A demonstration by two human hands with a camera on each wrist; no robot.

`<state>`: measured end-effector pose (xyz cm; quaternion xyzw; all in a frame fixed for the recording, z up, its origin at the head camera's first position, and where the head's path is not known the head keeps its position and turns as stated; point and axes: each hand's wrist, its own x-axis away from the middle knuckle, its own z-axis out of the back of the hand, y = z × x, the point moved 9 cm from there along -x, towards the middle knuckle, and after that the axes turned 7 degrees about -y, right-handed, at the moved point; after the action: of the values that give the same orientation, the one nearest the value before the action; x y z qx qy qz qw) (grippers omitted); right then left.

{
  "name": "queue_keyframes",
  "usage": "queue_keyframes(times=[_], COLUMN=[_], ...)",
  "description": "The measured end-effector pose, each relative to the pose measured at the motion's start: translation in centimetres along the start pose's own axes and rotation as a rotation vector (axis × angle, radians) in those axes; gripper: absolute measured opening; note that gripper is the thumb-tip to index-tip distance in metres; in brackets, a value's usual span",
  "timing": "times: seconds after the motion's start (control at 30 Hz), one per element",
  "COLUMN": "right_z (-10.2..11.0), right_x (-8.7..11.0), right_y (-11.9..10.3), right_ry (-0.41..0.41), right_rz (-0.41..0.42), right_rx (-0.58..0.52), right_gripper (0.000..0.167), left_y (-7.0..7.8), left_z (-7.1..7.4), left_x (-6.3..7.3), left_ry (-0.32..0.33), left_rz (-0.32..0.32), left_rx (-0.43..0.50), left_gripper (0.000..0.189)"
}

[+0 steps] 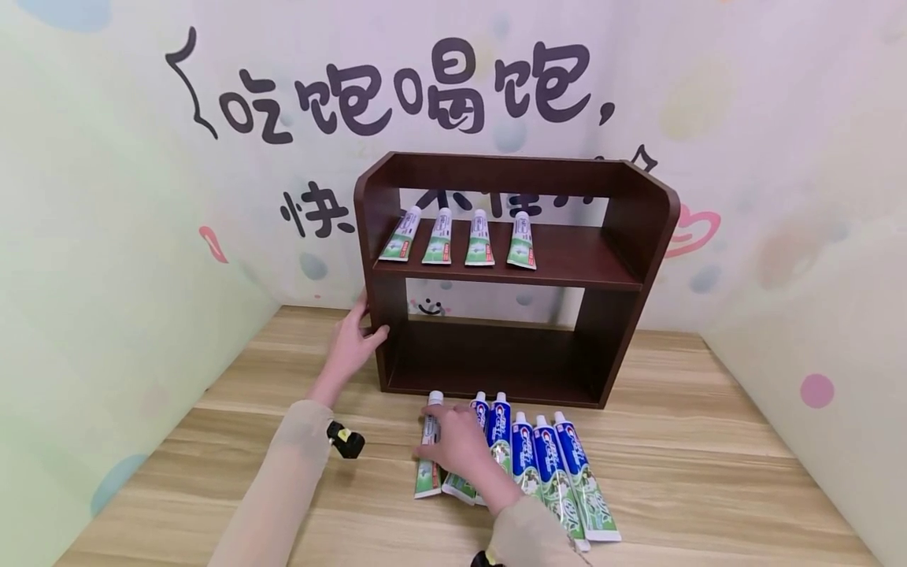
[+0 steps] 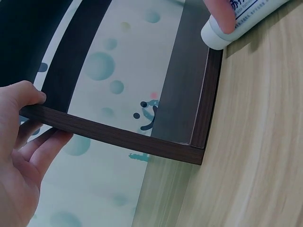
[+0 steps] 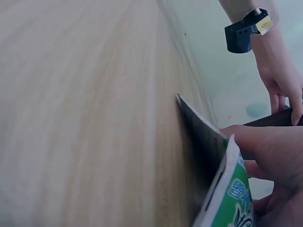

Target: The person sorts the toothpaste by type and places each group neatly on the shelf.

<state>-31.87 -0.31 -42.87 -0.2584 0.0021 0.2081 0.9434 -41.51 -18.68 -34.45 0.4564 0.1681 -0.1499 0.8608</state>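
My left hand (image 1: 352,346) grips the left side panel of a dark brown two-tier shelf (image 1: 496,273), thumb on the inner side and fingers outside, as the left wrist view shows. On the table just in front of the shelf, my right hand (image 1: 460,445) pinches the leftmost toothpaste tube (image 1: 428,480), a white and green one. One of its fingertips (image 2: 222,16) lies by the white cap. To its right lie several blue and green toothpaste tubes (image 1: 524,453), side by side with caps toward the shelf; my right hand partly hides the nearest ones.
Several small white and green toothpaste tubes (image 1: 439,240) lean in a row on the upper tier, toward its left. The lower tier (image 1: 489,354) has a dark board. Printed walls (image 1: 779,197) enclose the wooden table (image 1: 680,457) at the back and sides.
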Motion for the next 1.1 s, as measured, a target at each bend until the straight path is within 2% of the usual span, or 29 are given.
queue_keyframes(times=[0.13,0.3,0.4,0.6,0.73,1.1], right_z=[-0.3,-0.5,-0.3,0.3,0.5,2.3], right_x=[-0.1,0.0,0.0,-0.2,-0.4,-0.4], right_y=[0.2,0.6,1.0,2.2,3.0,3.3], right_ry=[0.011,0.03,0.039,0.012,-0.006,-0.017], right_rz=[-0.026,-0.055,-0.065,-0.097,-0.102,-0.034], right_rx=[0.01,-0.044,-0.139,-0.459,-0.612,-0.743], right_gripper=[0.056,0.056,0.058,0.062,0.063,0.079], left_y=[0.1,0.0,-0.1,-0.2,-0.1,0.0], left_z=[-0.1,-0.1,-0.1,0.0,0.2,0.0], left_x=[0.0,-0.1,-0.2,-0.2,-0.2,-0.3], left_ry=[0.003,0.001,-0.001,-0.002,0.009,-0.003], left_rz=[-0.001,-0.002,-0.005,-0.01,-0.024,-0.025], left_rx=[-0.002,0.006,0.013,0.019,0.039,0.032], left_gripper=[0.075,0.075,0.076,0.076,0.073,0.074])
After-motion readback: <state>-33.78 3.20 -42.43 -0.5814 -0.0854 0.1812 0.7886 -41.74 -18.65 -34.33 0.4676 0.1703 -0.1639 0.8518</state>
